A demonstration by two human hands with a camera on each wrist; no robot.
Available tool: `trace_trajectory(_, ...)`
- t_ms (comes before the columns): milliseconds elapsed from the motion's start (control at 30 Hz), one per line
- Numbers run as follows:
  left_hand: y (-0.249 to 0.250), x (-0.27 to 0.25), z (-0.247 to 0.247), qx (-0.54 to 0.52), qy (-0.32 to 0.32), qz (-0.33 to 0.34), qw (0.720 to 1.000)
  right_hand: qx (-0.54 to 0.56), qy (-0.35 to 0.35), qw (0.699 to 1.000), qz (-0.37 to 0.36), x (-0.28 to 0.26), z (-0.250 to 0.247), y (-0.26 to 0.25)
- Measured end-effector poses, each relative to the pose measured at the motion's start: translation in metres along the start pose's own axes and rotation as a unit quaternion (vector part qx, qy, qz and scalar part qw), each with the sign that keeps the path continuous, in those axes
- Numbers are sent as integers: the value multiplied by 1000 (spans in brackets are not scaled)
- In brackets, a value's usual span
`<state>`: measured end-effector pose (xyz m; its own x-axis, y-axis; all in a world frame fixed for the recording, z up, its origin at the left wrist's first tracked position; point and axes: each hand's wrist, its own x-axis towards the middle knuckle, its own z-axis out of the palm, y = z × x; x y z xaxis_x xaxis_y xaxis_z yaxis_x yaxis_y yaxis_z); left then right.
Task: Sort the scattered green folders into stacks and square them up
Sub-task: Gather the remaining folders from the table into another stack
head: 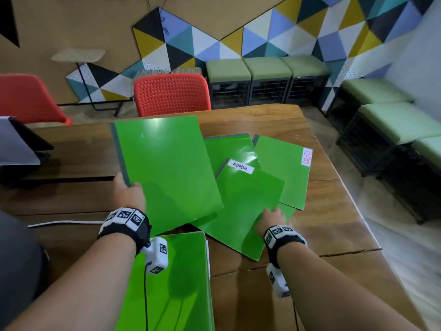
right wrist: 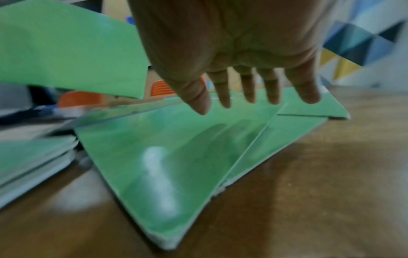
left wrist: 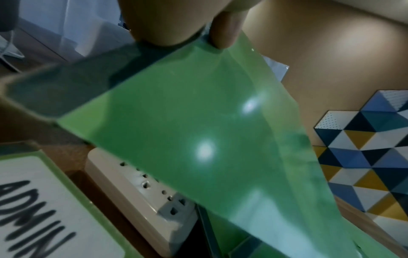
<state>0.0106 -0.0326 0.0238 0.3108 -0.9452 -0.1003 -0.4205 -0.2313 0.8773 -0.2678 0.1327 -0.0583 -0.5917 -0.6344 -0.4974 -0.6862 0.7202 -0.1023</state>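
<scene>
My left hand [head: 128,189] grips the near left edge of a large green folder [head: 164,168] and holds it tilted above the table; in the left wrist view the thumb pinches this lifted folder [left wrist: 198,131]. My right hand [head: 272,222] hovers with spread fingers [right wrist: 247,87] just over a green folder [head: 241,211] labelled ADMIN. Two more green folders [head: 284,173] lie fanned behind it, one also labelled ADMIN. A stack of green folders [head: 171,287] lies at the near edge under my left forearm.
The wooden table [head: 338,235] has bare surface to the right. A white power strip [left wrist: 141,188] lies under the lifted folder. A white cable [head: 62,223] runs at left. A dark laptop [head: 21,144] sits far left. Red chairs [head: 171,94] stand behind.
</scene>
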Motion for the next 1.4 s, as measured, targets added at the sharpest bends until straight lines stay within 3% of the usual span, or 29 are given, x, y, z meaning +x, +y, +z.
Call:
trace_trajectory(133, -5, -7, 23, 83, -127, -10, 988, 38, -50, 997, -36, 10, 8, 3)
trace_trajectory(267, -19, -9, 54, 181, -203, -16, 962, 69, -25, 994, -83, 18, 5, 9)
trace_trajectory(467, -29, -9, 98, 240, -290, -16, 926, 198, 5, 980, 3, 44, -7, 3)
trace_trajectory(567, -26, -13, 116, 259, -313, 1, 914, 230, -1, 973, 19, 55, -10, -6)
trace_trajectory(767, -22, -7, 127, 212, -322, 13, 923, 327, 12, 943, 66, 74, -18, -10)
trace_trajectory(900, -19, 6, 131, 187, -333, 19, 924, 391, 6, 919, 43, 83, -29, -16)
trace_trajectory(1033, -25, 23, 137, 331, -340, 82, 877, 369, 31, 926, 74, 94, -29, -20)
trace_trajectory(1133, -42, 32, 144, 486, -367, 91, 788, 336, 25, 937, 91, 97, -19, -12)
trace_trajectory(1200, -51, 30, 149, 526, -394, 86, 749, 334, 31, 937, 97, 97, -14, -6)
trace_trajectory(1400, -58, -4, 158, 527, -418, 104, 733, 310, 35, 940, 135, 88, -13, 28)
